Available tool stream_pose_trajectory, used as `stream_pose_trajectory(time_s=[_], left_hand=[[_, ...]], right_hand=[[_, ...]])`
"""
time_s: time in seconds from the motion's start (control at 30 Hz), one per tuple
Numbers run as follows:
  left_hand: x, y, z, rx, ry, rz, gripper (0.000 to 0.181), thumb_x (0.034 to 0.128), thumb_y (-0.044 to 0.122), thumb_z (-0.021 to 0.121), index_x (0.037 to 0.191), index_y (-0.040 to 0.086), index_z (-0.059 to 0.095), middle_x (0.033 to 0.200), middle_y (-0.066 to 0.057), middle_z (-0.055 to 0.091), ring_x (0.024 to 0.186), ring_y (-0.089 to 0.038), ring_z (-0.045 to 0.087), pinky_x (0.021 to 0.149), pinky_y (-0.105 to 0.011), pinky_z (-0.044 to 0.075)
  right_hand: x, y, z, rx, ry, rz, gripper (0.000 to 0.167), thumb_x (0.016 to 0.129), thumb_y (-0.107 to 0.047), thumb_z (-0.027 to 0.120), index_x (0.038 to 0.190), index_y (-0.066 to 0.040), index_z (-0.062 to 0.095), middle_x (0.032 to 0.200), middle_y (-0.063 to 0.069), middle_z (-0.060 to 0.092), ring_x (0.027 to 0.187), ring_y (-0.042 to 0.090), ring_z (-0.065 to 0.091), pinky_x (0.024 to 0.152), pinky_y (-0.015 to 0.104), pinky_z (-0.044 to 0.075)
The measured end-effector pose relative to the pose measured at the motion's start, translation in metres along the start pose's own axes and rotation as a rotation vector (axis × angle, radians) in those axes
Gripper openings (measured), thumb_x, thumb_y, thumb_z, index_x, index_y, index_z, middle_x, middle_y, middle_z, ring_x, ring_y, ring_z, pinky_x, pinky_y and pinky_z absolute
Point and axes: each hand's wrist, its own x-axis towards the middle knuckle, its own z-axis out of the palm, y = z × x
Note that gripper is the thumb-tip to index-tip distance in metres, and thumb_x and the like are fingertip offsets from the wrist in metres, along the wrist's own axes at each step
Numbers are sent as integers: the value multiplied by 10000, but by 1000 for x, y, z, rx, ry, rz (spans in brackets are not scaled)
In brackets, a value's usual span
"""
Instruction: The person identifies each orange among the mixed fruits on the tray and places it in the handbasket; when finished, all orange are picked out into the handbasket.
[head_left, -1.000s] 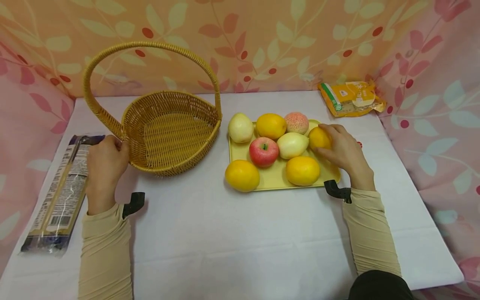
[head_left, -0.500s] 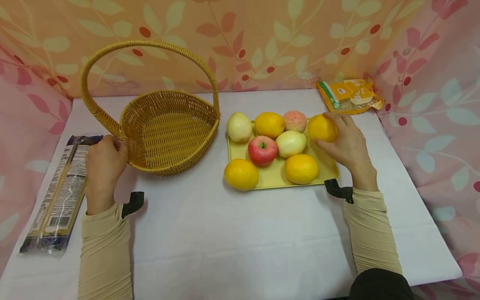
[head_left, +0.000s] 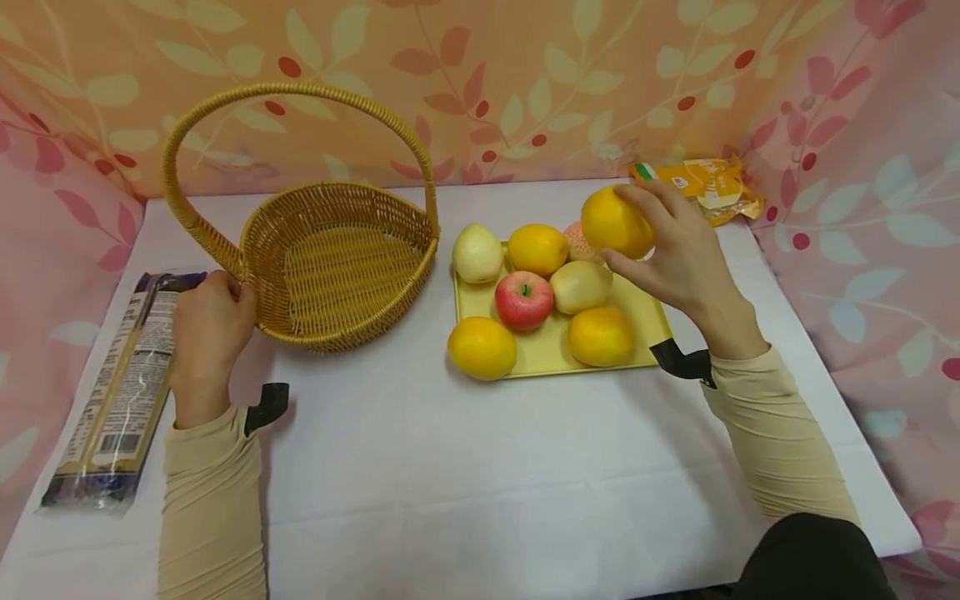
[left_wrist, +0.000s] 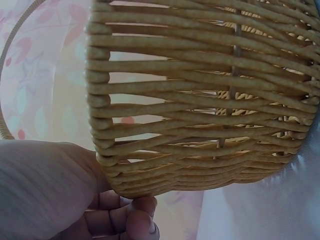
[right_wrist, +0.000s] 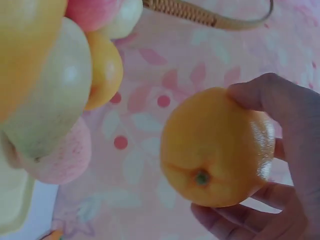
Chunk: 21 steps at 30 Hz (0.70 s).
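Note:
My right hand (head_left: 678,258) holds an orange (head_left: 617,223) above the far right part of the yellow tray (head_left: 540,360). In the right wrist view, thumb and fingers curve round the orange (right_wrist: 215,150), its green stem end showing. Below it on the tray are a red apple (head_left: 523,300), a speckled pink peach (head_left: 577,242) partly hidden by the orange, pale pear-like fruits (head_left: 582,287) and several yellow lemon-like fruits (head_left: 601,337). At left, my left hand (head_left: 212,333) grips the rim of a wicker basket (head_left: 348,279) near the handle's base. Nothing lies inside the basket.
A long clear-and-blue packet (head_left: 123,392) with printed labels lies left of my left hand. An orange food bag (head_left: 712,185) lies at the back right, partly behind my right hand. Flowered cloth (head_left: 510,92) borders the white table (head_left: 450,483) at the back and sides.
My right hand has lifted the orange off the tray's right side and carried it up and to the left. My left hand and the basket stay in place.

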Motion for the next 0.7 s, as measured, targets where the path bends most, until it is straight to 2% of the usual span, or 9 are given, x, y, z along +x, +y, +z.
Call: stream_pose_trajectory(time_s=[0.17, 0.27, 0.47, 0.7], left_hand=[[0, -2, 1, 4, 0, -2, 314, 957, 194, 452, 822, -74, 547, 682, -249, 560, 578, -363, 504, 450, -328, 294], [-1, -2, 1, 2, -3, -5, 315, 958, 192, 449, 831, -77, 551, 682, -244, 559, 575, -356, 502, 445, -324, 295], [-1, -1, 0, -2, -24, -17, 348, 972, 200, 438, 905, -113, 573, 738, -275, 581, 594, -354, 514, 440, -314, 307], [0, 0, 0, -5, -27, -12, 356, 976, 206, 439, 923, -119, 575, 754, -285, 587, 596, -353, 516, 437, -312, 314]], right_hand=[[28, -20, 4, 10, 7, -171, 667, 749, -234, 805, 1333, -91, 516, 1315, 194, 547, 1096, 386, 590, 873, 537, 517], [41, -32, 8, 7, -13, -247, 654, 778, -275, 780, 1338, -82, 500, 1306, 209, 536, 1093, 366, 576, 890, 509, 510], [59, -58, 20, 26, -81, -311, 637, 804, -293, 757, 1355, -121, 487, 1323, 196, 527, 1033, 344, 582, 821, 475, 530], [74, -83, 41, 40, -131, -398, 676, 835, -352, 711, 1396, -73, 456, 1378, 185, 519, 1156, 344, 584, 927, 453, 526]])
